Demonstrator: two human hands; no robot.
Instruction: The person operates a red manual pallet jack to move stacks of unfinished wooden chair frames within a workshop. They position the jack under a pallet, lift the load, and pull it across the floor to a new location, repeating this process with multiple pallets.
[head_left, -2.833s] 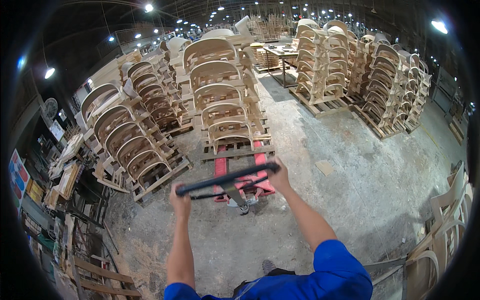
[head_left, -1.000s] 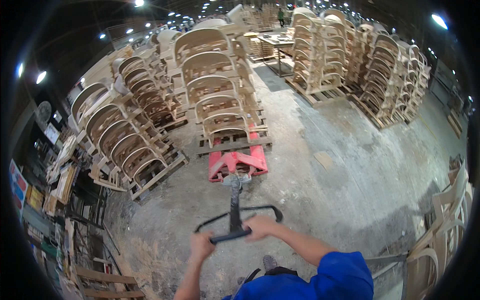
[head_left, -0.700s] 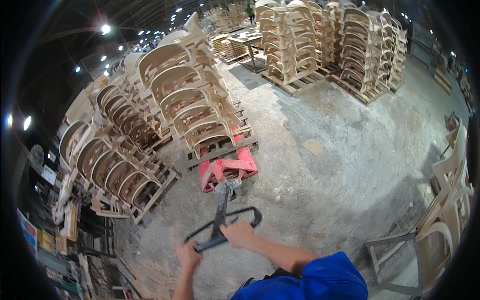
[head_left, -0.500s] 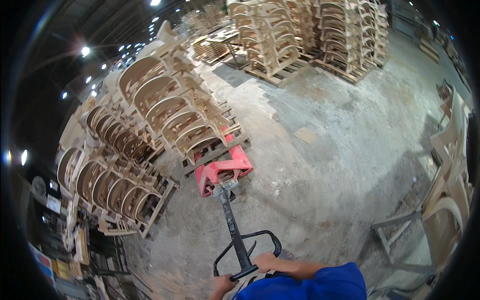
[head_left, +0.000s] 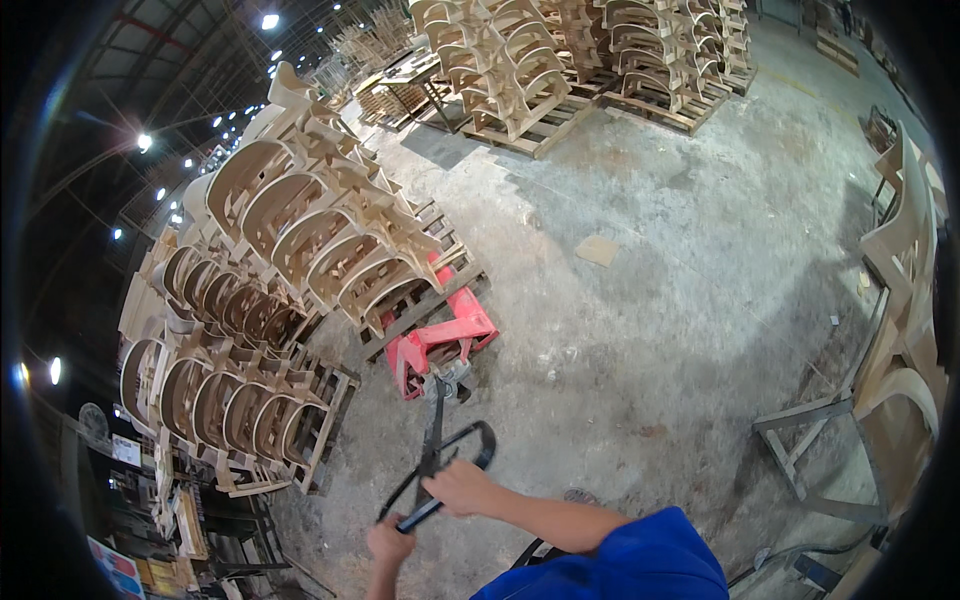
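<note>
Both hands' grip closed: left hand point(head_left: 388, 541) and right hand point(head_left: 459, 488) clasp pallet-jack handle point(head_left: 440, 470)

The person wears a bright blue short-sleeved top, its cloth plain and without visible print or pattern. The sleeve on the right arm ends above the elbow in a rounded, slightly bunched hem, and below it the forearm is bare down to the wrist. The left forearm is bare too, with no sleeve showing on it in the head view. The left hand point(head_left: 389, 542) and the right hand point(head_left: 459, 488) are both bare: no gloves, and no watch, band or ring can be made out on either. Only the shoulder and upper chest of the blue top show at the lower edge.
</note>
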